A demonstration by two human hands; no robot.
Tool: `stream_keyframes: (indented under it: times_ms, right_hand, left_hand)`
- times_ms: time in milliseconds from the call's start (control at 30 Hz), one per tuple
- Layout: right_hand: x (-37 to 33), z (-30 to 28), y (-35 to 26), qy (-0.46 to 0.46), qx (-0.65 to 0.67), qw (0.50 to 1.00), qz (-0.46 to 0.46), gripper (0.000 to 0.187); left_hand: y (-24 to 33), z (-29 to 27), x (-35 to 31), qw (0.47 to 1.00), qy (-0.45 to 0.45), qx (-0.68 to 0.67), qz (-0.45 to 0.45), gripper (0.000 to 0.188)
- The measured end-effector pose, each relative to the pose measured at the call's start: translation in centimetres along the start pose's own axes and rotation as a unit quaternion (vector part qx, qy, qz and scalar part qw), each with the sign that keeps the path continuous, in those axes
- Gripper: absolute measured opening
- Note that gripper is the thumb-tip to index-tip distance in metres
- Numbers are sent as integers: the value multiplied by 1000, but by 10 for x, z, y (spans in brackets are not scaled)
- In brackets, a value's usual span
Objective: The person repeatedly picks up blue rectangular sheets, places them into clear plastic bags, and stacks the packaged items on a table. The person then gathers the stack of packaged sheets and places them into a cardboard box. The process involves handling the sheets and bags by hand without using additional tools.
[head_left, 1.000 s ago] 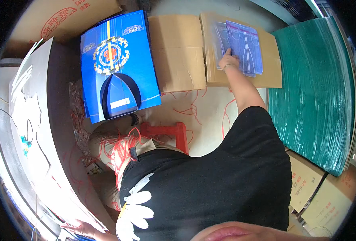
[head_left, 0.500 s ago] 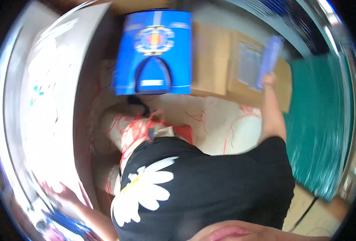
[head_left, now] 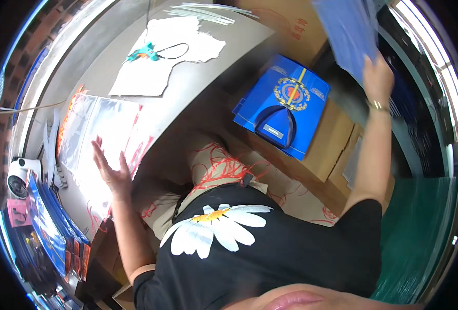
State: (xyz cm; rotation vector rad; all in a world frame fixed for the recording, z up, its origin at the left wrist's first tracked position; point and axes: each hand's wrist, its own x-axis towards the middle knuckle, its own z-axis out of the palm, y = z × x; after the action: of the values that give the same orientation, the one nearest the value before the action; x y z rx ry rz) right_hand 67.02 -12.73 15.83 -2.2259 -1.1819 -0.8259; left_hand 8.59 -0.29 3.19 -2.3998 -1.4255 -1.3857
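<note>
My right hand [head_left: 378, 77] is closed around the lower edge of a blue flat sheet-like piece [head_left: 346, 36], raised at the upper right and blurred; whether it is a bag or a folder I cannot tell. My left hand [head_left: 112, 173] is open, fingers spread and holding nothing. It is over the near part of the table, beside clear plastic bags [head_left: 105, 121] with red strips along the edges. Between the hands, a blue printed bag [head_left: 288, 106] with a dark curved handle lies on a cardboard box [head_left: 328, 144].
On the grey table [head_left: 239, 39] lie torn white paper [head_left: 187, 49], green-handled snips [head_left: 145, 51] and pale strips [head_left: 208, 13]. A white fan [head_left: 23, 175] and stacked blue bags [head_left: 50, 227] stand left. Red strings [head_left: 221, 165] cover my lap. A green wrapped stack [head_left: 420, 232] is right.
The view has turned left, showing more table. My right hand has lifted the blue piece up and away from the cardboard box. My left hand has risen from the table's near edge.
</note>
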Motion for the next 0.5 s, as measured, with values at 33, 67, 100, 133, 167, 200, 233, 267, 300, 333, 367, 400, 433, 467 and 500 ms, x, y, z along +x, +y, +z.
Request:
stream_keyframes:
  times_ms: [33,67,100,133,167,200,233,267,300,333,367,400,433,467,500]
  right_hand:
    - [18,21,-35,-47,9,999,11,37]
    - [33,34,-76,-74,-20,997,-1,34]
    - [43,50,-115,-85,4,996,-22,30]
    - [48,70,-151,-114,9,992,-50,28]
    - [40,88,-181,-122,35,987,-95,27]
    - [25,111,-223,-145,36,981,-124,24]
    - [5,157,-253,-187,27,967,-168,25]
    - [-14,178,-287,-342,6,917,-205,32]
    - [-34,165,-310,-407,-19,876,-256,49]
    - [-54,166,-321,-337,-23,916,-217,55]
    - [-68,175,-330,-263,-27,947,-181,62]
    - [-65,172,-335,-293,4,938,-187,63]
    - [-61,162,-338,-327,38,922,-204,64]
    - [-57,153,-338,-364,72,902,-220,65]
    - [-50,148,-332,-407,92,882,-218,61]
  left_hand:
    - [7,-5,-8,1000,7,-5,-23,86]
    - [9,-6,-16,999,13,-8,-35,85]
    - [10,-7,-24,999,19,-13,-48,83]
    - [11,-8,-29,998,13,-17,-61,81]
    - [15,-10,-30,997,3,-23,-68,80]
    - [14,-11,-39,996,4,-17,-84,79]
    - [12,-12,-46,995,1,-28,-93,78]
    - [12,-17,-53,994,5,-26,-111,78]
    - [12,-21,-59,992,7,-24,-125,78]
    - [8,-26,-62,993,13,-23,-119,78]
    - [0,-28,-65,993,22,-21,-115,78]
    - [1,-38,-66,991,28,-14,-127,78]
    - [-2,-46,-71,988,60,-8,-142,75]
    - [-6,-51,-77,986,64,-11,-153,70]
    - [-13,-56,-78,984,66,-11,-164,65]
